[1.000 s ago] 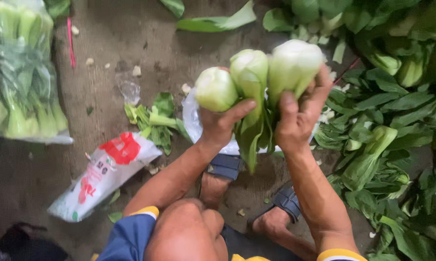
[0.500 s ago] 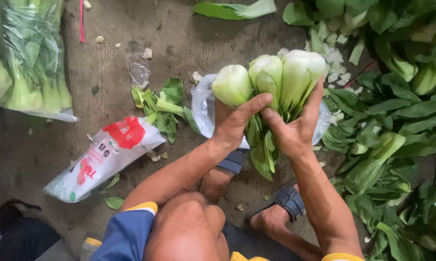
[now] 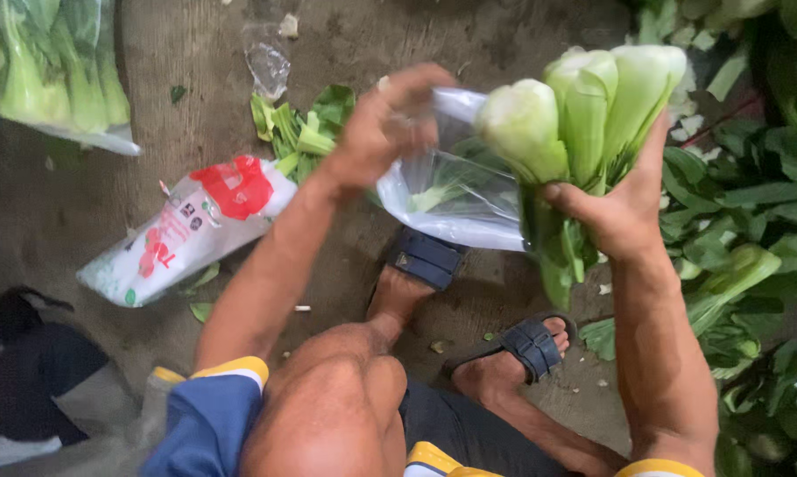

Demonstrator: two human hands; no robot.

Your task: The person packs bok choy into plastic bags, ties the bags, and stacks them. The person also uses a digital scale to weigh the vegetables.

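Note:
My right hand (image 3: 619, 212) grips a bunch of three pale green bok choy (image 3: 584, 106) by the leaves, with the white stem ends pointing up. My left hand (image 3: 385, 128), blurred by motion, has left the bunch and closes on the top edge of a clear plastic bag (image 3: 451, 199). That bag lies just left of the bunch, over my sandalled left foot (image 3: 425, 261). A few green scraps show inside it.
A heap of loose greens (image 3: 751, 221) fills the right side. Trimmed leaves (image 3: 301, 128) and a white and red printed bag (image 3: 186, 230) lie on the concrete to the left. A filled clear bag of greens (image 3: 54, 71) sits top left, a dark bundle (image 3: 27, 353) bottom left.
Both hands held the bunch before. Now my left hand has let go and moved left to the clear plastic bag, while my right hand keeps the bunch, shifted right.

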